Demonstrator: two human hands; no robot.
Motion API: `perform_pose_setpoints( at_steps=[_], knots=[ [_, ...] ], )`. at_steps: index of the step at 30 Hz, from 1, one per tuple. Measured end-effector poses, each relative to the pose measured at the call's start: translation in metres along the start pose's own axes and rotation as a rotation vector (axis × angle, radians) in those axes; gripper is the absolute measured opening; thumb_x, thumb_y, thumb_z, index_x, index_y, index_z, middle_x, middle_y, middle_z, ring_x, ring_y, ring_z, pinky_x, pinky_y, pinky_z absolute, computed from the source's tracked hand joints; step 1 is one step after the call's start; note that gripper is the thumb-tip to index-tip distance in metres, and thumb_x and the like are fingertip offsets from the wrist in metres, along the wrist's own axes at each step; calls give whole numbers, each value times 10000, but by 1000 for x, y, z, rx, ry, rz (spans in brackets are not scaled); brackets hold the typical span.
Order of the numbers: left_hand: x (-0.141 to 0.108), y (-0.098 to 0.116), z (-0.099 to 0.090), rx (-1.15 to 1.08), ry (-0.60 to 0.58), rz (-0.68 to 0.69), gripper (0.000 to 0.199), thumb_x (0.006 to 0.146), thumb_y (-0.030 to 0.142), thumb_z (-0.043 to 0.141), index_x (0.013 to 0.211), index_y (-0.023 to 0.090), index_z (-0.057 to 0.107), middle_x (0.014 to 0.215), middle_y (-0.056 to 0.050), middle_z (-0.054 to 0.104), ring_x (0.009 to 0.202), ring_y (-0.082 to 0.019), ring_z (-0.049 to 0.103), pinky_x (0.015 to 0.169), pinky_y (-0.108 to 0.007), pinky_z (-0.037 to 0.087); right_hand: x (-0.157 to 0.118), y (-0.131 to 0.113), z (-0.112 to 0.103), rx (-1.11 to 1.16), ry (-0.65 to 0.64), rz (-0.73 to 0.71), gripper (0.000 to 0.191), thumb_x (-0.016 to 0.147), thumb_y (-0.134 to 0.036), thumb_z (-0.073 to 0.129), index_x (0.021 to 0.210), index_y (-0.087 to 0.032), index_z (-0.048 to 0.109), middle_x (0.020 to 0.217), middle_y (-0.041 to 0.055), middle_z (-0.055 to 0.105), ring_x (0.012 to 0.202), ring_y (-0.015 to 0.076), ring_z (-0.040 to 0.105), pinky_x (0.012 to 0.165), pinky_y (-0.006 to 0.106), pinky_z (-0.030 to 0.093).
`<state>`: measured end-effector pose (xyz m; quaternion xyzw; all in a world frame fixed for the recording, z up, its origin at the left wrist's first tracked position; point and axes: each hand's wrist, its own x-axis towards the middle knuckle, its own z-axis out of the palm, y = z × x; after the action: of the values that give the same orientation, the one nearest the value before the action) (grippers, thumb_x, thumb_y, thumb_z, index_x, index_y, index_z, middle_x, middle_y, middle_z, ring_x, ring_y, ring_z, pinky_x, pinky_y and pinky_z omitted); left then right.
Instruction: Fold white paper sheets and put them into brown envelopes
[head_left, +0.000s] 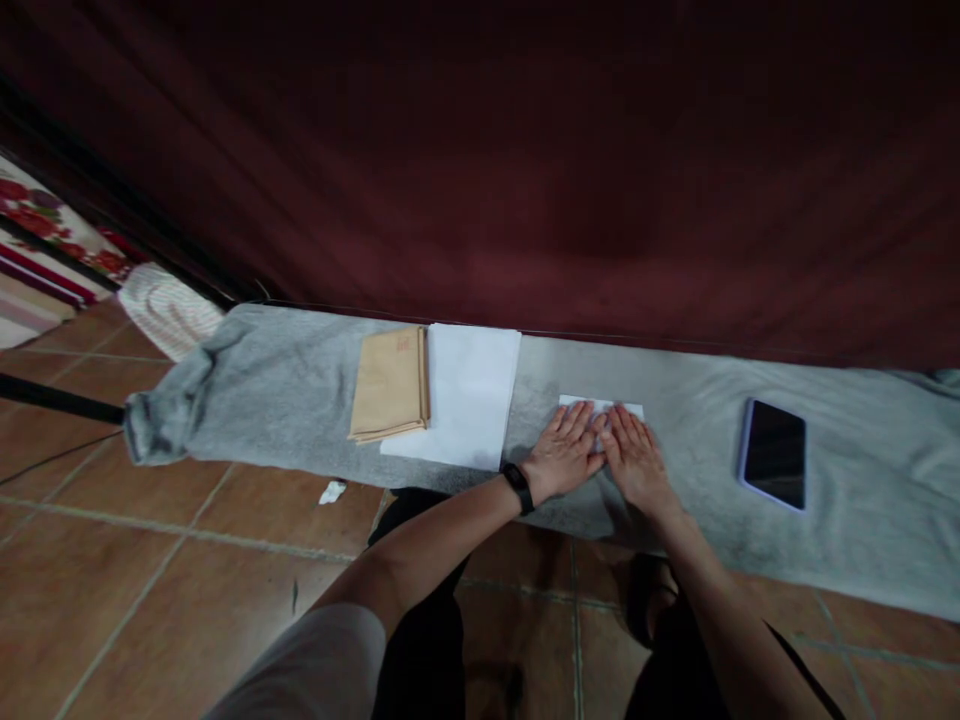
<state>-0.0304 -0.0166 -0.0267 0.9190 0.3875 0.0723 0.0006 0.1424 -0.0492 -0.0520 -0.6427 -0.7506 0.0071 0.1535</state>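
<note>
A small white sheet of paper (600,405), which looks folded, lies on the grey cloth (292,390) in front of me. My left hand (566,450) presses flat on its left part, fingers stretched out. On its right part my right hand (637,458) also lies flat, the two hands nearly touching at the thumbs. Only the paper's far edge and a bit between the hands show; the rest is covered. To the left sits a stack of white paper (476,395), with brown envelopes (390,385) overlapping its left side.
A phone (775,455) with a pale purple case rests on the cloth at the right. Dark red fabric (525,180) hangs along the far edge. A crumpled white scrap (332,492) lies on the tiled floor (262,590). A striped cloth (171,310) is at the far left.
</note>
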Motion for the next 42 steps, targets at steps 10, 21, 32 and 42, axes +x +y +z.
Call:
perform_pose_setpoints(
  at_steps=[10, 21, 32, 42],
  knots=[
    [-3, -13, -5, -3, -8, -10, 651, 1018, 553, 361, 1560, 195, 324, 1643, -141, 274, 1522, -285, 239, 1233, -490, 156, -16, 18, -3, -112, 3, 65, 627, 1043, -427, 250, 1563, -79, 299, 1612, 170, 331, 1479, 325, 324, 1197, 511, 282],
    [-5, -22, -8, -14, -29, 11, 655, 1023, 543, 359, 1574, 198, 287, 1647, -144, 259, 1527, -278, 224, 1238, -463, 140, -28, 39, -11, -98, -9, 81, 606, 1043, -420, 251, 1562, -114, 315, 1590, 145, 389, 1464, 313, 353, 1191, 504, 298],
    [11, -10, -6, -96, -44, -66, 572, 1061, 417, 223, 1584, 188, 258, 1662, -96, 231, 1542, -241, 178, 1250, -495, 142, -18, -6, -10, -64, 17, -58, 555, 1050, -389, 293, 1551, -156, 355, 1593, 119, 389, 1469, 262, 358, 1207, 478, 257],
    [5, -29, -3, -51, -62, -137, 656, 1038, 474, 290, 1567, 88, 276, 1643, -137, 261, 1537, -246, 195, 1257, -453, 158, -33, 15, -12, -79, 41, 28, 640, 1037, -435, 361, 1566, -83, 287, 1595, 182, 361, 1472, 288, 346, 1195, 472, 283]
  ],
)
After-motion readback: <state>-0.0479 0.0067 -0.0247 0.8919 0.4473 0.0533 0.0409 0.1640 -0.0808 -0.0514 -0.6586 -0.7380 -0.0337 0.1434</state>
